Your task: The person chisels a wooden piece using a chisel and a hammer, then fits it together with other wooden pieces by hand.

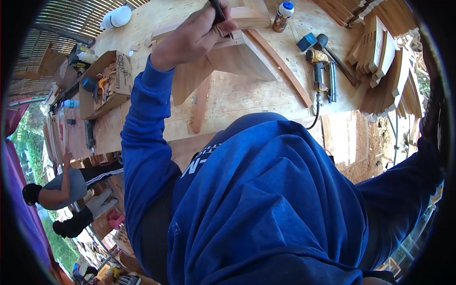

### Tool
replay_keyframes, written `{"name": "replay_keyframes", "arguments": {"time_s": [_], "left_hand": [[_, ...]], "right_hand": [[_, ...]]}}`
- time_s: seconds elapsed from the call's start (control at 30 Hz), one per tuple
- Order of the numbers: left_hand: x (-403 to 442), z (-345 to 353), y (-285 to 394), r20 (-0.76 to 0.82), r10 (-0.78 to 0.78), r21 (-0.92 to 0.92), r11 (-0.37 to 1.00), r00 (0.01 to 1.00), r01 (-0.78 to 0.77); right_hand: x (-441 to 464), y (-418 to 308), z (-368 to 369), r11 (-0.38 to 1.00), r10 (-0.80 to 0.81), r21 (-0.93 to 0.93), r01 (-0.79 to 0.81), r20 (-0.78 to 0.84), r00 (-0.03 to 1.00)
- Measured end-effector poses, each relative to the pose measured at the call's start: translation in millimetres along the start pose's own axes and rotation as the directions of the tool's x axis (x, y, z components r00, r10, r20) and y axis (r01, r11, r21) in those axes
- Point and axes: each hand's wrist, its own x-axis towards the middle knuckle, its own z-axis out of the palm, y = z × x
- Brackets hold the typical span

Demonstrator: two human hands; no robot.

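Observation:
My left hand (192, 38) is closed around a slim dark pen-like tool (218, 12), its tip pointing down at the wooden workpiece. This workpiece (242, 59) has angled pale boards meeting near the tip. Behind it lies a curved wooden piece (247, 18). My right arm, in a blue sleeve (403, 173), reaches up along the right edge; its hand is too dark and close to the camera to make out. A reddish wooden strip (280, 66) lies just right of the workpiece, and another (201, 107) sticks out below it.
Right side: nail gun (321, 76) with hose, mallet (322, 42), blue box (307, 42), stacked curved wood pieces (380, 52). Back: bottle (283, 16). Left: cardboard box (107, 85) of wood scraps, white jug (116, 18), power tool (89, 133). Two people (61, 190) are at lower left.

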Motion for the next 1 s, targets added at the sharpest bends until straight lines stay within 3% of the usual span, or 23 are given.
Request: {"name": "replay_keyframes", "arguments": {"time_s": [0.1,0.17,0.2,0.27,0.37,0.6,0.8,0.87,0.9,0.93,0.97,1.0], "left_hand": [[3,2,4,-0.082,0.031,-0.060,0.998,0.996,-0.036],[6,3,38,-0.121,-0.040,-0.043,0.998,0.992,0.035],[6,2,43,-0.117,-0.045,-0.040,0.998,0.992,0.040],[6,1,48,-0.062,-0.234,-0.129,0.966,0.970,0.225],[6,0,45,-0.031,-0.197,-0.037,0.980,0.980,0.196],[5,0,49,-0.005,-0.282,-0.102,0.955,0.959,0.280],[8,3,52,-0.021,-0.166,-0.044,0.985,0.986,0.165],[8,1,56,0.000,-0.168,0.103,0.980,0.986,0.167],[7,2,51,-0.006,-0.170,0.099,0.980,0.985,0.170],[8,3,45,-0.036,0.091,0.153,0.985,0.995,-0.085],[8,4,42,-0.051,0.348,0.213,0.920,0.936,-0.330],[6,4,41,-0.057,0.347,0.211,0.921,0.936,-0.329]], "right_hand": [[-3,0,3,1.000,0.007,0.006,-0.006,-0.004,1.000],[-5,-1,5,1.000,0.007,0.015,-0.007,-0.007,1.000],[-4,-3,4,1.000,0.008,0.021,-0.008,-0.008,1.000],[-5,-4,5,1.000,0.008,0.028,-0.007,-0.006,1.000],[-6,-4,7,0.999,0.004,0.032,-0.004,-0.001,1.000],[-6,-7,8,1.000,-0.004,0.025,0.003,0.020,1.000],[-6,-16,12,0.999,-0.030,0.018,0.030,0.055,0.998],[-7,-12,14,0.975,-0.126,0.205,0.079,0.225,0.966],[-7,-14,13,0.976,-0.128,0.204,0.081,0.232,0.964],[-8,-17,12,0.988,-0.115,0.122,0.098,0.142,0.983],[-9,-19,11,0.994,-0.109,0.038,0.107,0.049,0.993],[-8,-19,12,0.993,-0.110,0.035,0.108,0.055,0.992]]}}
